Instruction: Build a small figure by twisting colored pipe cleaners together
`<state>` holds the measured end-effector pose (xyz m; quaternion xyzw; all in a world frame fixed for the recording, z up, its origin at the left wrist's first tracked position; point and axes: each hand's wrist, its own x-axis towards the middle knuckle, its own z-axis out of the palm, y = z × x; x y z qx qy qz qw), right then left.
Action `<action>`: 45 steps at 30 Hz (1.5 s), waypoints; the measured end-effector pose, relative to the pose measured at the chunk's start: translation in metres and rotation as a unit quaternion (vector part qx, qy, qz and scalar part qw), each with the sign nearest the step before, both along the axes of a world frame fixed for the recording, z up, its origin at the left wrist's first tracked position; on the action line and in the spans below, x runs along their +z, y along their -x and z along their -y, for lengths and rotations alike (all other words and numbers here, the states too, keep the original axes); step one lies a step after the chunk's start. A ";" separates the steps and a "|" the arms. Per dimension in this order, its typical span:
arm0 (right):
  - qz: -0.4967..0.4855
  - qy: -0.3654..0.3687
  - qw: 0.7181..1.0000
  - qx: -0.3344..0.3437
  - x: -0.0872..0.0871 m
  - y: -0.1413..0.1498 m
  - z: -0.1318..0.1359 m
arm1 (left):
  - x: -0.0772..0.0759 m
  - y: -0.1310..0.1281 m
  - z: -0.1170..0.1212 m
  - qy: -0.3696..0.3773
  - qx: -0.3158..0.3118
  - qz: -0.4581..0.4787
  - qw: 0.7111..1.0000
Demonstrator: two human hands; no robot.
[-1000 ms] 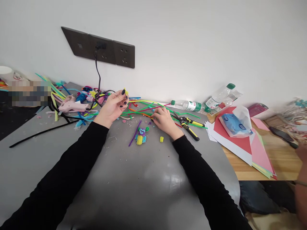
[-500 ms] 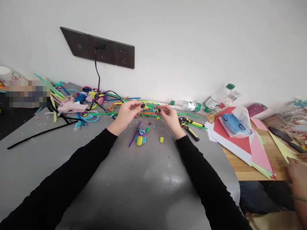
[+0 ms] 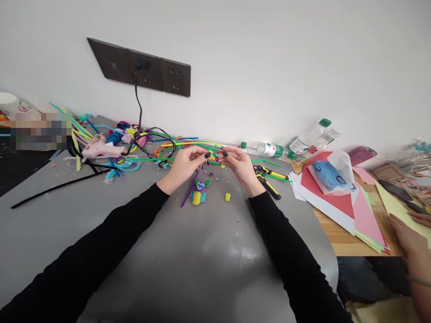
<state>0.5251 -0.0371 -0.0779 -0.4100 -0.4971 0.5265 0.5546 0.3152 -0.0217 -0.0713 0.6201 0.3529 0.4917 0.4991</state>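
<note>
My left hand (image 3: 186, 162) and my right hand (image 3: 238, 164) meet above the grey table (image 3: 188, 251), fingertips pinched together on a small yellow pipe-cleaner piece (image 3: 211, 156). Just below them lies a small figure of yellow, blue and purple pipe cleaner (image 3: 198, 192) beside a purple stem. A short yellow offcut (image 3: 227, 196) lies to its right. Long green, yellow and orange pipe cleaners (image 3: 161, 158) are strewn behind my hands.
Yellow-handled pliers (image 3: 267, 178) lie right of my right hand. A pink glue gun (image 3: 99, 150) with a black cable sits at the left. Plastic bottles (image 3: 264, 148), coloured paper (image 3: 340, 197) and a tissue pack (image 3: 328, 176) lie right. Another person's hand (image 3: 409, 235) holds yellow paper at the far right.
My left hand came down from the upper left with the yellow piece and my right hand rose off the table to meet it. The other person's hand moved in with yellow paper.
</note>
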 end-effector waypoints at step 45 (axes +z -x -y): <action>0.066 -0.003 0.998 0.003 0.000 0.000 0.000 | -0.009 -0.002 -0.004 -0.025 -0.008 -0.038 0.999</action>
